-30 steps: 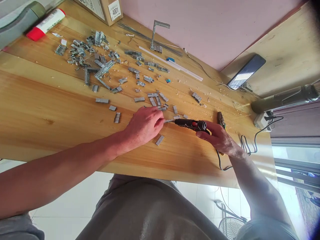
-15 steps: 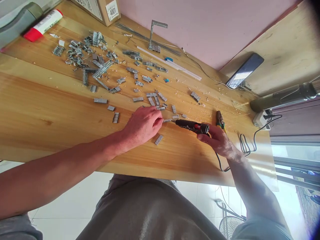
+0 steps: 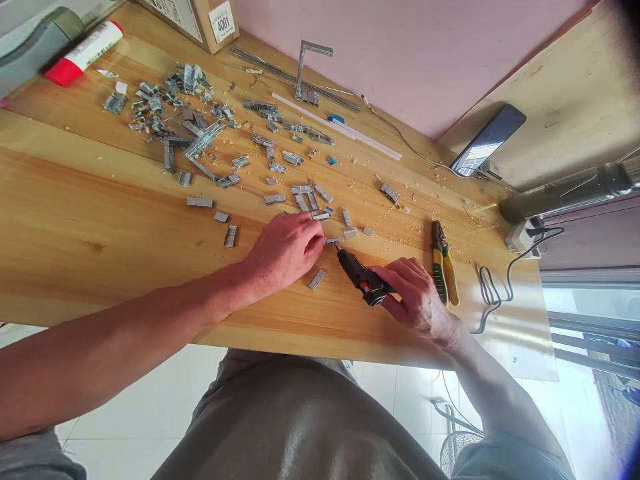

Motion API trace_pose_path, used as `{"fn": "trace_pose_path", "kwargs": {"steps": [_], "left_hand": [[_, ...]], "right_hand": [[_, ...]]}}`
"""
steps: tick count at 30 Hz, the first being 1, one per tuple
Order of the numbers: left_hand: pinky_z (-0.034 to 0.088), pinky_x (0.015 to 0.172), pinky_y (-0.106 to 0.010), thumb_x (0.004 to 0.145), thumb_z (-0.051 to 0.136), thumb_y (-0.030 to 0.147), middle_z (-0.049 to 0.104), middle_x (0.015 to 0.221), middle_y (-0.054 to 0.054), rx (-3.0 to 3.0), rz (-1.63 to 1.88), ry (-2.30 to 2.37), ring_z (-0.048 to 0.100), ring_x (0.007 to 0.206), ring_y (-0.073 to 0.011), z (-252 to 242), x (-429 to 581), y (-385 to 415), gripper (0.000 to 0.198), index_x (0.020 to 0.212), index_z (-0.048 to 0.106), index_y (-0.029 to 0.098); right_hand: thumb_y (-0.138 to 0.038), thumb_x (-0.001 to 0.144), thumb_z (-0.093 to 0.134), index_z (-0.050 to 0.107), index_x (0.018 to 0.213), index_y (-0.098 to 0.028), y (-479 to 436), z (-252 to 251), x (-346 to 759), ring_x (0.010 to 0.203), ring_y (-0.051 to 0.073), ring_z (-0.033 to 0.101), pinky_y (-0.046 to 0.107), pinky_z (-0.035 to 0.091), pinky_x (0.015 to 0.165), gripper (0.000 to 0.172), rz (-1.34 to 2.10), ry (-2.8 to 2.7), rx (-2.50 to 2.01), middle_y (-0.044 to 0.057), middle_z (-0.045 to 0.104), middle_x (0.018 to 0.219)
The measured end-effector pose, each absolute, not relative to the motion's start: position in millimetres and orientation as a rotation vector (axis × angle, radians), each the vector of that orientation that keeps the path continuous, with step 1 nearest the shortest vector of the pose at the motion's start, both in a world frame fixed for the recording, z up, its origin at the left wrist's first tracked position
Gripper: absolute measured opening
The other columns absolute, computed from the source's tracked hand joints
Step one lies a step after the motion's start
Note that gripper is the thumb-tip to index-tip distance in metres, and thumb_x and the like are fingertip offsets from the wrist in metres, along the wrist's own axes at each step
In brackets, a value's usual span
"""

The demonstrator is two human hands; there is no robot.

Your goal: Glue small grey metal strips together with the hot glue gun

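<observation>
My left hand rests on the wooden table with fingers curled, pinching a small grey staple strip against the wood. My right hand grips a black glue gun with a red trigger. Its nozzle points up-left and sits just below that strip. Another staple strip lies beneath my left hand's fingers. The gun's black cord trails off to the right.
Several staple strips and wood shavings litter the table's far half. Green-and-yellow pliers lie right of my right hand. A phone, a power strip, a cardboard box and a red-capped tube stand around the edges.
My right hand has swung the glue gun nearer and to the left, so it now angles up toward the strip instead of lying level. The pliers are uncovered. My left hand has stayed put.
</observation>
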State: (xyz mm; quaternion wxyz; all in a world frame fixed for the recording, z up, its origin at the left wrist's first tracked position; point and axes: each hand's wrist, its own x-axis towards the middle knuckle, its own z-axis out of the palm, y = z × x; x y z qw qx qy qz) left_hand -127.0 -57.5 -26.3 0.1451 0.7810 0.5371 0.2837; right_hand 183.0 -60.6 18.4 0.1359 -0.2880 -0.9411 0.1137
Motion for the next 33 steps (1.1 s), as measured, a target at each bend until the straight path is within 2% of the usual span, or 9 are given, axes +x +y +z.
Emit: {"fn": "trace_pose_path", "kwargs": {"steps": [14,20,28,33], "left_hand": [[0.050,0.087,-0.039,0.103,0.060,0.014,0.073,0.090,-0.005,2.271,0.804,1.561,0.068,0.087,-0.0232,-27,-128,-59,0.019,0.086,0.063,0.021],[0.050,0.087,-0.038,0.102,0.061,0.014,0.073,0.089,-0.005,2.253,0.822,1.563,0.067,0.086,-0.0225,-27,-129,-59,0.019,0.085,0.063,0.021],[0.050,0.085,-0.038,0.102,0.059,0.014,0.073,0.088,-0.006,2.291,0.840,1.551,0.067,0.084,-0.0229,-27,-129,-59,0.020,0.085,0.062,0.021],[0.050,0.083,-0.038,0.102,0.060,0.014,0.073,0.089,-0.006,2.289,0.836,1.554,0.066,0.083,-0.0225,-28,-129,-59,0.018,0.086,0.064,0.021]], "right_hand": [[-0.028,0.112,0.055,0.061,0.152,-0.022,-72,5,179,0.087,0.025,0.064,0.042,0.044,0.080,0.041,0.056,-2.718,-0.851,0.008,0.076,0.101],[-0.027,0.111,0.054,0.056,0.157,-0.023,-72,6,180,0.087,0.025,0.064,0.043,0.044,0.079,0.046,0.051,-2.719,-0.864,0.007,0.076,0.100],[-0.028,0.110,0.060,0.058,0.153,-0.022,-73,7,185,0.086,0.025,0.063,0.042,0.045,0.080,0.044,0.036,-2.707,-0.889,0.008,0.075,0.101],[-0.025,0.107,0.062,0.056,0.156,-0.024,-76,9,186,0.086,0.025,0.063,0.042,0.045,0.080,0.050,0.029,-2.673,-0.912,0.008,0.076,0.103]]}}
